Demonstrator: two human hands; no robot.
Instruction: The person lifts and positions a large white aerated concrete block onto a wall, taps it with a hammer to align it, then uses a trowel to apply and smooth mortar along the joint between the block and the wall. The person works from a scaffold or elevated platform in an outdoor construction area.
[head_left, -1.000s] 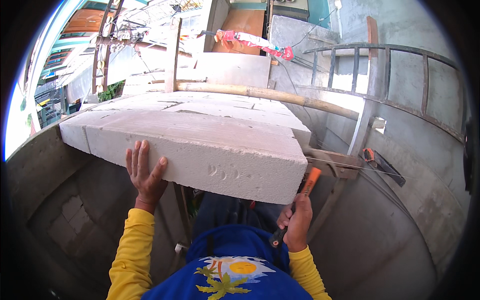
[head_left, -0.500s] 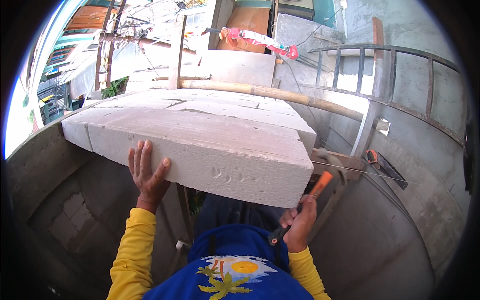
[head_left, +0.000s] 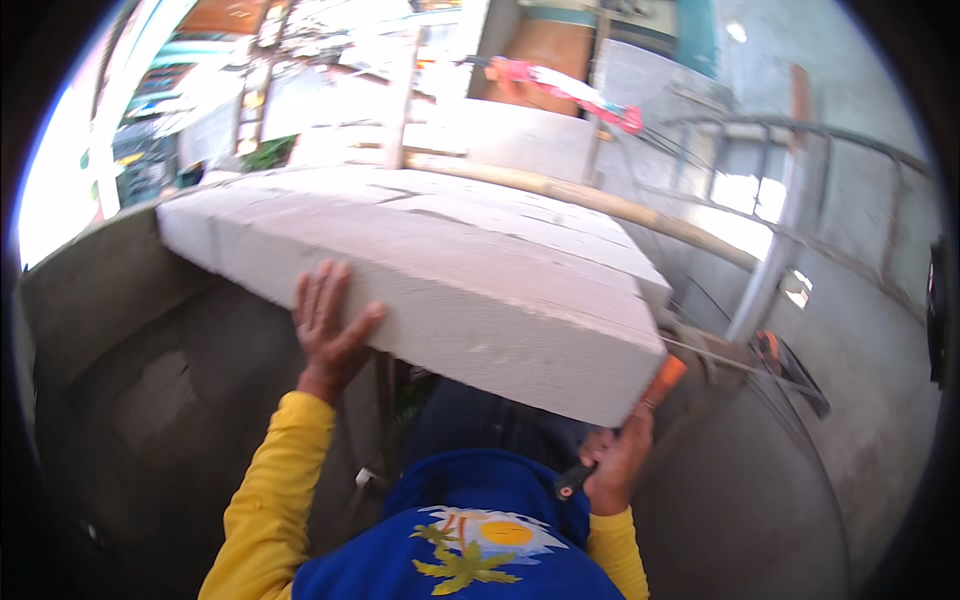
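The left hand is spread against the front face of the nearest pale block, its thumb close to the lower edge, while the right hand grips a hammer just beside the block's right front corner. A gap separates the block's lower edge from the blue shirt; past the right end, a string and a saw border the room beside the hammer, and a bamboo pole crosses behind the blocks.
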